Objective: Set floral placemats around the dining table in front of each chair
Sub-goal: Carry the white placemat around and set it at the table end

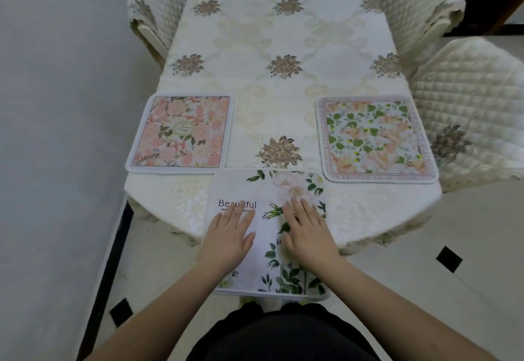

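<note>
Left hand [231,234] and right hand [307,230] flat, fingers spread, gripping nothing, pressed on the white rose placemat [262,247], apparently overhanging the worktop [283,34]. Beyond the left hand, a pink floral placemat [181,132]; beyond the right hand, a green-leaf placemat [375,138].

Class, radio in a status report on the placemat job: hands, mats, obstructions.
Left hand and right hand flat, open on white mat, overhanging near edge. Pink mat and green-leaf mat laid. Nothing blocking.
</note>
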A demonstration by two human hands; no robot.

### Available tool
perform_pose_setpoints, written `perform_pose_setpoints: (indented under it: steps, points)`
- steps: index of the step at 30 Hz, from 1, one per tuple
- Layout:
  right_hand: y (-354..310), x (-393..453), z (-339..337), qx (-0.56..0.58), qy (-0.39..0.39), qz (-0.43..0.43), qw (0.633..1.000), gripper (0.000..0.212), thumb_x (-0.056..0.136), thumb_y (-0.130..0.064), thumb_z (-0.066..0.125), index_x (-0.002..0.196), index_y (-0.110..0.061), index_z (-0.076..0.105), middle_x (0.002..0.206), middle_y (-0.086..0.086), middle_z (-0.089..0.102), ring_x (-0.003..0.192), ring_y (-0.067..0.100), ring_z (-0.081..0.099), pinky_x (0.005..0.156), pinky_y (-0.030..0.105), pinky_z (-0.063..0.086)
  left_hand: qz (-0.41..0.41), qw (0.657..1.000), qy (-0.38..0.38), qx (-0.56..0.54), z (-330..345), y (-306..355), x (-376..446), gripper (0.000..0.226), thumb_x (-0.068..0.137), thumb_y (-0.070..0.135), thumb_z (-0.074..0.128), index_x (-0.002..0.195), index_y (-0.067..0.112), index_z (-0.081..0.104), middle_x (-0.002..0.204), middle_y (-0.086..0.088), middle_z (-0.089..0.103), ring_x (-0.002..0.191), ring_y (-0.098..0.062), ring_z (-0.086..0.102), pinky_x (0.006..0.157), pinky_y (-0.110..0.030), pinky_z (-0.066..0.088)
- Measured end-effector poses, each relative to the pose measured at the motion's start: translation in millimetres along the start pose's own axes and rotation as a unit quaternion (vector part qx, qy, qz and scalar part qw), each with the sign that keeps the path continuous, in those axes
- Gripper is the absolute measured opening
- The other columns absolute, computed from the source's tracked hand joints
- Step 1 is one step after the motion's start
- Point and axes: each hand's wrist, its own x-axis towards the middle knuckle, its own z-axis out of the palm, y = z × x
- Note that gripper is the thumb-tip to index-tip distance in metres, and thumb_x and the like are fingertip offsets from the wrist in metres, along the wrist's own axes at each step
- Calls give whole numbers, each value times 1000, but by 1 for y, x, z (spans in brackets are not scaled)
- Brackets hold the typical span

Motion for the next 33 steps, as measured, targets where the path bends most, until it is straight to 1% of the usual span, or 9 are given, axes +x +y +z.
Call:
perform_pose_setpoints:
  steps: [2,5,10,14,17,24,27,29,33]
  points:
    - [-3,10,5,-18,2,3,1000,64,95,-44,36,153,-17,30,161,9,24,150,29,18,117,41,6,9,1000,-5,-1,4,1,3,66,98,54,14,156,26,32,162,-5,30,150,-26,27,117,-47,28]
    - [-6,15,13,-20,-6,19,1000,66,94,-48,25,153,-18,32,161,8,24,150,29,18,117,41,4,16,1000,-1,-1,10,-3,9,64,99,51,17,155,25,34,160,-7,34,148,-28,32,116,-48,32]
    - [6,7,25,-12,0,35,999,62,100,-48,26,157,-28,14,165,1,7,152,25,2,120,40,-1,34,999,-2,-17,22,-22,10,54,100,45,29,150,28,42,155,-6,44,141,-30,44,107,-49,45]
    - [19,-6,31,3,26,67,997,63,97,-55,17,156,-32,19,164,0,15,151,23,10,121,40,8,36,999,22,-19,26,-38,4,58,105,52,13,152,31,39,158,-5,40,143,-31,40,109,-49,42]
    - [30,-15,29,18,35,106,994,64,95,-60,11,156,-37,11,165,-2,4,152,20,0,121,39,4,28,999,26,-20,29,-50,1,59,104,56,12,152,33,38,159,-5,38,144,-31,38,110,-50,42]
    - [35,-20,33,21,46,158,986,62,100,-55,30,156,-36,12,165,12,2,152,29,0,120,43,13,-66,994,66,-54,34,-63,-8,58,102,59,12,145,41,47,149,-31,40,138,-47,41,102,-54,45]
    - [29,-21,32,32,48,166,984,60,101,-52,31,156,-34,13,164,13,7,151,29,3,120,43,13,-66,993,62,-71,34,-63,-13,55,103,57,15,142,38,50,138,-32,52,127,-47,53,96,-55,49]
    - [25,-21,30,60,60,173,981,60,101,-48,37,155,-32,19,164,11,9,151,28,6,120,43,14,-62,993,60,-84,32,-62,-15,48,100,50,32,136,32,58,134,-31,56,122,-46,57,94,-55,50]
    - [21,-24,26,202,101,184,957,60,100,-32,52,153,-26,27,164,3,12,150,23,12,120,43,16,-46,990,83,-101,30,-57,-21,46,90,36,43,125,21,69,137,-30,54,125,-44,54,95,-54,51]
